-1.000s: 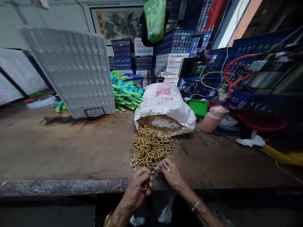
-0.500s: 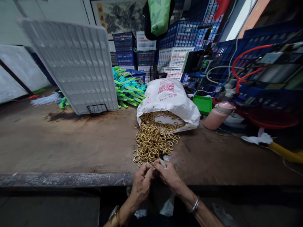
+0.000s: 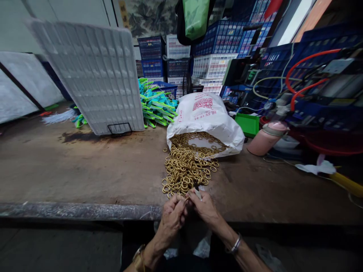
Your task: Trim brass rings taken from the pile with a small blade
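Note:
A heap of brass rings spills from an open white sack onto the brown workbench. My left hand is at the bench's front edge, fingers curled and pinched on a brass ring. My right hand is right beside it, fingers closed on a small dark-tipped tool whose tip meets the left hand's ring. Both hands touch just below the near end of the ring heap.
A white moulded tray leans upright at the back left, beside a pile of green and blue clips. A pink flask, a green box, hoses and stacked blue and white crates fill the right and back.
My hands have come together and risen a little to the bench's edge. The left hand's bunch of rings no longer shows; the tool's tip now meets the ring it pinches.

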Tool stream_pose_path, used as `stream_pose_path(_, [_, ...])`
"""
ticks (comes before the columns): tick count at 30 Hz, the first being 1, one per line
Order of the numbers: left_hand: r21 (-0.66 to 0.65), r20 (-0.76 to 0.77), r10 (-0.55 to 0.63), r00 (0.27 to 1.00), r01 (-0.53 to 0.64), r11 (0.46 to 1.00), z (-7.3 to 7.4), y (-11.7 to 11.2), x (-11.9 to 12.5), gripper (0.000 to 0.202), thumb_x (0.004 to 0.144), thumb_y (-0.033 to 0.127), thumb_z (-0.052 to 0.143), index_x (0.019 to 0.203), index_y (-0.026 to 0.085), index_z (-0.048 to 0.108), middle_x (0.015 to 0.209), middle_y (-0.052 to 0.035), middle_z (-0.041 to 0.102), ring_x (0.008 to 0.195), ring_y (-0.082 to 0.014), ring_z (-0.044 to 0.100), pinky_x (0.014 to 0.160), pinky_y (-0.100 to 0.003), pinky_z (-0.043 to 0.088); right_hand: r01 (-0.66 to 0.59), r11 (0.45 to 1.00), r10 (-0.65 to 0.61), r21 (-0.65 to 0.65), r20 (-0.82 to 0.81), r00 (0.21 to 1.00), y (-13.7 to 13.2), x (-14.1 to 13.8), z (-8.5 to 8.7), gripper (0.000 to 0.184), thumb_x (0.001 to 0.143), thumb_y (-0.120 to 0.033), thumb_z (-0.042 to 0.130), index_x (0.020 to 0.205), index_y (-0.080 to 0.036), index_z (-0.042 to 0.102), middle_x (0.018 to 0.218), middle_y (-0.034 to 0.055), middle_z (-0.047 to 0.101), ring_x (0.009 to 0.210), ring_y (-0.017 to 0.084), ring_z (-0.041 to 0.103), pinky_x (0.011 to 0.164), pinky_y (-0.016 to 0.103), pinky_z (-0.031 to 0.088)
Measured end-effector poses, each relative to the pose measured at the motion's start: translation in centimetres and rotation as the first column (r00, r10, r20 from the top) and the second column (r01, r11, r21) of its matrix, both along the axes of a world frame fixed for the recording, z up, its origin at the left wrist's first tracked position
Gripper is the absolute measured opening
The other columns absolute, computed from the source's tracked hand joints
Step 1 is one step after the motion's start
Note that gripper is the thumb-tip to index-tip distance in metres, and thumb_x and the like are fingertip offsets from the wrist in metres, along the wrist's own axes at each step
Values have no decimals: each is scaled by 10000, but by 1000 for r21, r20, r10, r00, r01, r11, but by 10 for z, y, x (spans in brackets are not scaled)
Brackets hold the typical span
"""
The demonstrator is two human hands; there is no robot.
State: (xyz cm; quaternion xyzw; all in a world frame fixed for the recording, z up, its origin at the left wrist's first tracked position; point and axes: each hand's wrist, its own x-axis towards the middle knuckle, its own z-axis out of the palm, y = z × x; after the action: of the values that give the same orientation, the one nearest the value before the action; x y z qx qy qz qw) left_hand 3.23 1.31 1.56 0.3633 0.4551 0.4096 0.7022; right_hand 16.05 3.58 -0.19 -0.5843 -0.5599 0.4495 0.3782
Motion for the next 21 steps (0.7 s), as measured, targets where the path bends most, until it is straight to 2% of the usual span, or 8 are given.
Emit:
stream_pose_path(2, [-3, 12, 6, 1000, -6, 1000, 1, 0, 1, 348, 701, 506, 539, 641, 179, 437, 459, 91, 371, 340, -20, 244, 354, -155, 174, -19, 996, 6, 83, 156, 988, -3, 4, -1, 227, 772, -342, 362, 640, -192, 469, 569, -17, 479, 534, 110, 424, 516, 215, 339])
stream_pose_path(5, [8, 0, 23, 1000, -23, 1000, 1, 1, 1, 346, 703, 509, 535, 660, 181, 431, 463, 92, 377, 342, -21, 253, 357, -155, 182, -168, 973, 92, 157, 406, 909, -11, 5, 1, 129, 709, -160, 356, 683, -200, 476, 600, -8, 501, 563, 122, 444, 548, 220, 321])
stream_pose_path(8, [65, -19, 60, 998, -58, 996, -3, 2, 2, 355, 682, 512, 556, 688, 176, 446, 489, 79, 409, 367, -27, 280, 368, -161, 205, -261, 954, 137, 148, 559, 817, -17, 3, 5, 269, 569, -41, 344, 736, -199, 484, 646, 8, 547, 600, 133, 481, 571, 220, 307])
stream_pose_path(11, [151, -39, 101, 994, -94, 984, -6, -1, 1, 352, 686, 506, 559, 664, 172, 450, 482, 73, 404, 380, -33, 295, 378, -169, 223, -293, 946, 142, 138, 636, 759, -16, 4, 4, 335, 541, -30, 347, 797, -193, 487, 682, 22, 577, 613, 139, 501, 561, 223, 287])
stream_pose_path(14, [166, -40, 66, 997, -58, 984, -1, -8, -2, 333, 717, 477, 547, 635, 170, 448, 469, 72, 397, 372, -28, 290, 376, -168, 220, -241, 964, 95, 112, 702, 706, -9, 18, -2, 263, 619, -59, 362, 807, -183, 496, 642, 26, 576, 567, 139, 495, 526, 232, 254])
stream_pose_path(16, [121, 13, 4, 1000, -6, 993, 6, -12, -3, 313, 734, 463, 539, 664, 167, 460, 472, 71, 406, 365, -24, 288, 367, -162, 207, -157, 981, 25, 110, 738, 674, -4, 30, -7, 228, 670, -77, 357, 811, -179, 504, 623, 29, 572, 542, 135, 490, 513, 236, 240])
stream_pose_path(18, [43, 117, -25, 993, 20, 999, 9, -14, -4, 301, 742, 459, 533, 696, 172, 456, 497, 66, 428, 361, -22, 291, 355, -154, 196, -102, 985, -33, 139, 732, 680, 0, 39, -11, 199, 703, -102, 355, 799, -190, 506, 608, 16, 561, 526, 125, 483, 511, 230, 244])
stream_pose_path(21, [-46, 260, -4, 966, 16, 999, 6, -10, -4, 300, 740, 455, 536, 712, 168, 453, 605, 33, 495, 381, -23, 332, 338, -146, 207, -40, 981, -107, 188, 708, 698, 8, 42, -10, 155, 737, -148, 353, 729, -198, 500, 568, 1, 528, 505, 118, 462, 508, 222, 256])
